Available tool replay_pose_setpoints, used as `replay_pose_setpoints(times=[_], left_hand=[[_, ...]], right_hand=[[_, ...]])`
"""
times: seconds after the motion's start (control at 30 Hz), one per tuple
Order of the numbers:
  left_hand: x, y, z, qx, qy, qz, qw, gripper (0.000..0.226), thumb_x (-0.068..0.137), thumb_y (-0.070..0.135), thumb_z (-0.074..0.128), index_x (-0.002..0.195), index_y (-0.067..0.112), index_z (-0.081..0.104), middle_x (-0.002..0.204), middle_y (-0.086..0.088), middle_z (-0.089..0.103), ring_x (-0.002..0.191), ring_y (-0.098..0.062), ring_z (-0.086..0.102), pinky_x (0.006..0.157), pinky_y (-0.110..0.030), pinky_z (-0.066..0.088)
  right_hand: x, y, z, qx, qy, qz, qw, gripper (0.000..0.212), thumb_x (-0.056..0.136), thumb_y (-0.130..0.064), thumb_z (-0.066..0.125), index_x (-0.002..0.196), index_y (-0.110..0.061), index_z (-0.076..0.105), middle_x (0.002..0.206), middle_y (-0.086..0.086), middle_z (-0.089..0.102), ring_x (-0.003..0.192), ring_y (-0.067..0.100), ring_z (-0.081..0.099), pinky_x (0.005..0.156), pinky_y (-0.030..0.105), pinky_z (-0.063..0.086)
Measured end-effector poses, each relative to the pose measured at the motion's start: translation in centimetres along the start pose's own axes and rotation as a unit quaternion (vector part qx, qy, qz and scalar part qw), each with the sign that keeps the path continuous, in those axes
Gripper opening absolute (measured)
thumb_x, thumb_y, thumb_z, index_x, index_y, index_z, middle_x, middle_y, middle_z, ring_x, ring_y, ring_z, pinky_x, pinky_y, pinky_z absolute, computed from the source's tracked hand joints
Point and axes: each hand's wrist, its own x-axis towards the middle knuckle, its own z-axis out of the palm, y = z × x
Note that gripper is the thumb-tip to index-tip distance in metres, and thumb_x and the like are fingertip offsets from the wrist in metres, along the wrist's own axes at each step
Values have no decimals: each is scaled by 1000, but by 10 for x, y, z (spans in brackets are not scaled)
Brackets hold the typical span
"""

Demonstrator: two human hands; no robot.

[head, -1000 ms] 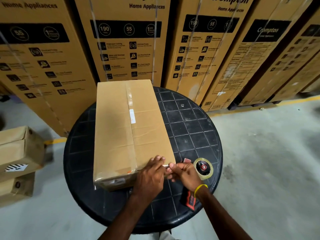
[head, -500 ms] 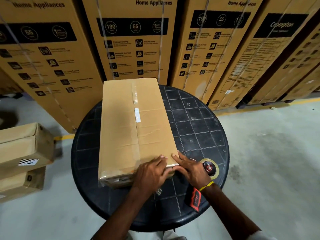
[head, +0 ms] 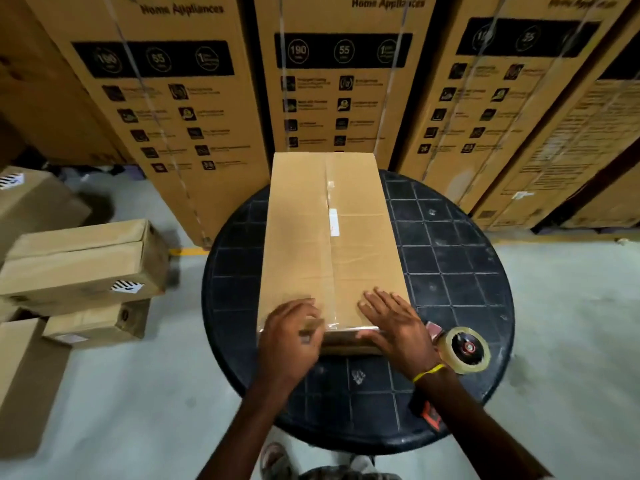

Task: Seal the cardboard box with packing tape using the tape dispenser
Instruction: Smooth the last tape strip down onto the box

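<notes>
Cardboard box (head: 311, 244) on table (head: 450, 271); right hand (head: 394, 327) with straight fingers atop; left hand (head: 287, 344) blurred, fingers unclear.

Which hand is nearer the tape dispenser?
Right. The right hand rests on the near edge of the cardboard box, just left of the tape dispenser; the left hand sits farther left on that same edge.

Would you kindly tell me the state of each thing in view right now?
Brown cardboard box: flaps closed, clear tape along its top seam, lying on the black round table.
Tape dispenser with clear roll: lying on the table, unheld.
Left hand: blurred, at the box's near edge.
Right hand: fingers straight, pressing the box top.
</notes>
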Motion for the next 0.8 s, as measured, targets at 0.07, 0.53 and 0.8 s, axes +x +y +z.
replay_pose_setpoints(times=[0.07,0.53,0.8], left_hand=[[-16,-26,-27,-84,114,-123,982,19,78,10,86,83,24,74,89,11,76,87,-5,71,81,-20,55],[-28,-56,-19,-450,67,-444,772,37,89,29,77,85,-8,76,84,-26,76,80,-34,77,72,-34,65],[-24,-86,-35,-304,-66,-292,904,33,75,34,89,71,4,79,72,-18,76,76,-41,75,78,-51,63]], right_hand=[[-2,6,-1,-6,-13,-15,1000,55,90,-41,68,138,-15,61,150,6,54,144,29,45,115,49,42],[-1,0,-6,26,-36,26,999,60,87,-27,78,143,-18,56,155,3,46,148,23,36,122,42,26],[-4,2,-3,31,-33,27,999,61,90,-37,73,146,-24,52,158,-3,42,151,16,31,122,48,31]])
